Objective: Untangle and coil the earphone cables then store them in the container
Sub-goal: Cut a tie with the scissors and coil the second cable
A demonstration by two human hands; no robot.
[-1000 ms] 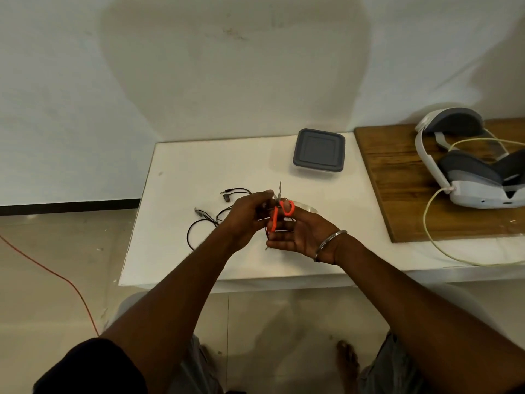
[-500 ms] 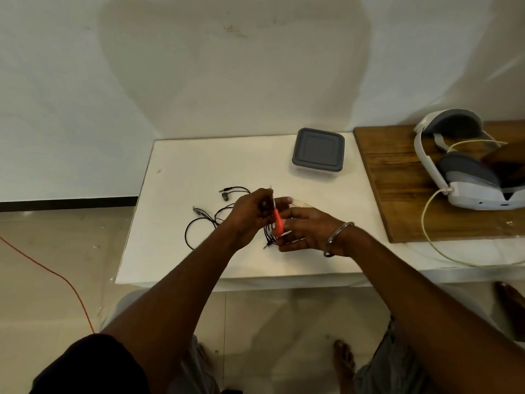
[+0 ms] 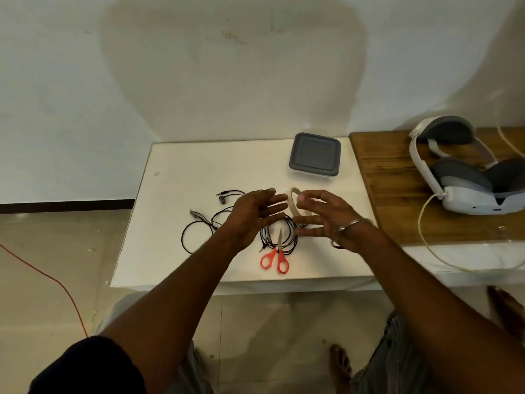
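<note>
Just changed: half a second ago I held the scissors (image 3: 275,258) and a bundle of cable; now both lie on the tabletop (image 3: 176,177).
Left hand (image 3: 257,214): fingers spread apart, holding nothing, hovering over the cables.
Right hand (image 3: 322,218): fingers loosely apart, empty, just over the tape roll (image 3: 295,206).
Coiled cable (image 3: 279,233): a bundle under the scissor blades, between my hands.
Loose cable (image 3: 204,226): sprawled to the left, plug and earbuds trailing, not yet coiled.
Meaning: one earphone looks bundled; the other needs work, I judge.
Container (image 3: 314,156): grey lid on, well behind the cables; contents hidden, neither cable inside.
</note>
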